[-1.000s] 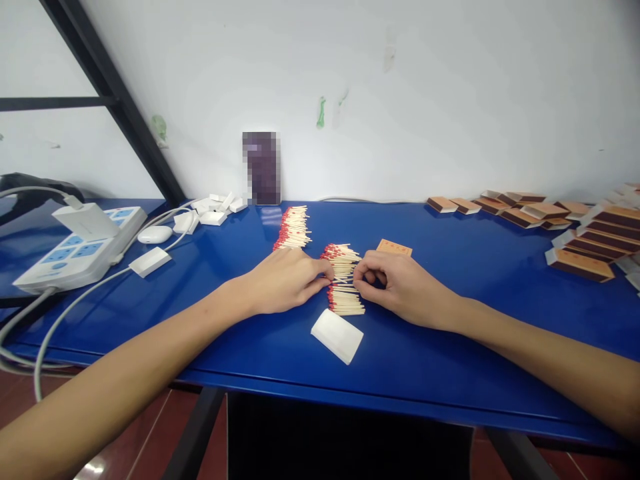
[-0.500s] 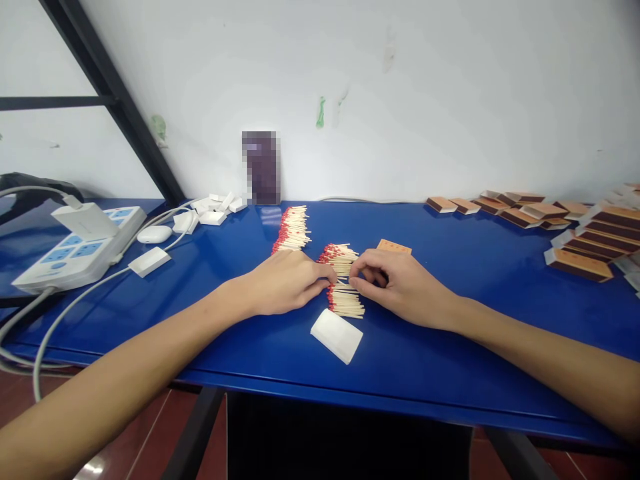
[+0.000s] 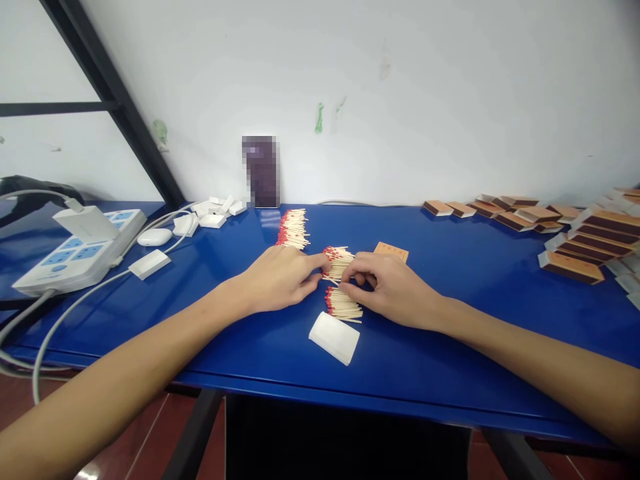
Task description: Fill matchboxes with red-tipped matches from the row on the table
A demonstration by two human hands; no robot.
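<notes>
Red-headed matches [image 3: 343, 303] lie side by side in a row on the blue table, with a gap between my two hands. My left hand [image 3: 280, 277] is at the head side of the row, thumb and index finger apart, the index fingertip touching the match heads. From the stick side, my right hand [image 3: 387, 283] is curled, its thumb and index fingertip closed on the end of a match [image 3: 330, 281]. The exact grip is partly hidden. Below the row lies a white inner tray [image 3: 334, 338]. An orange matchbox sleeve [image 3: 393, 251] sits behind my right hand.
Another row of matches [image 3: 294, 229] lies beyond my left hand. Matchboxes [image 3: 575, 267] are piled at the right. White trays [image 3: 213, 220], a power strip [image 3: 75, 250] with cables and an earbud case [image 3: 154, 237] occupy the left. A blurred dark phone [image 3: 263, 173] leans on the wall.
My right fingertips have moved left over the row. My left thumb and index finger have parted and drawn slightly left. The gap in the match row shows wider.
</notes>
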